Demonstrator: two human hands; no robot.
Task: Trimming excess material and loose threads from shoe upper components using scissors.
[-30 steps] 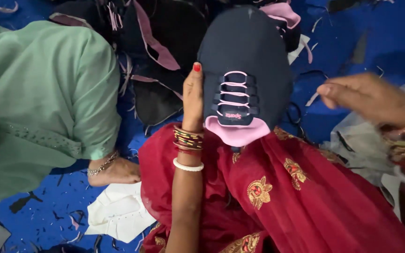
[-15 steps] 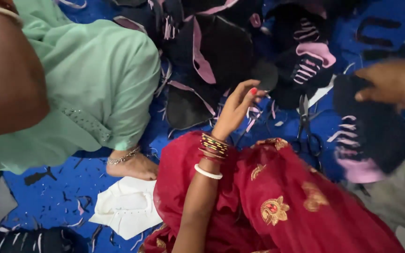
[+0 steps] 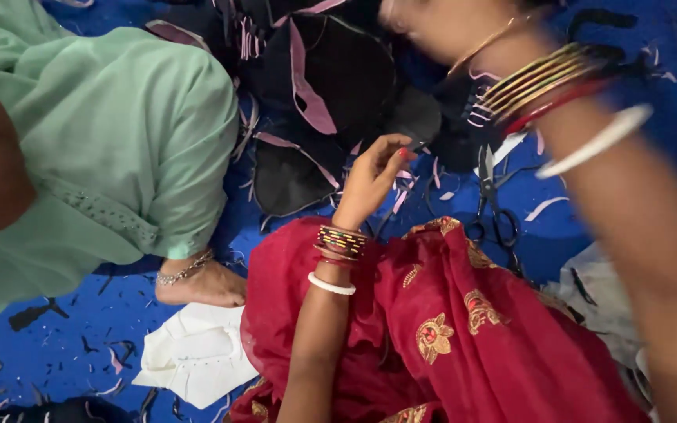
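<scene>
On blue floor [image 3: 80,329] w/ scraps, left hand [image 3: 370,176] is seen half-curled, empty, by black shoe uppers [image 3: 331,86]; right hand [image 3: 425,23] blurred, fingers can't be told.

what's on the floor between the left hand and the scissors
In the head view, only blue floor with pink and white fabric trimmings lies between the left hand and the black scissors.
</scene>
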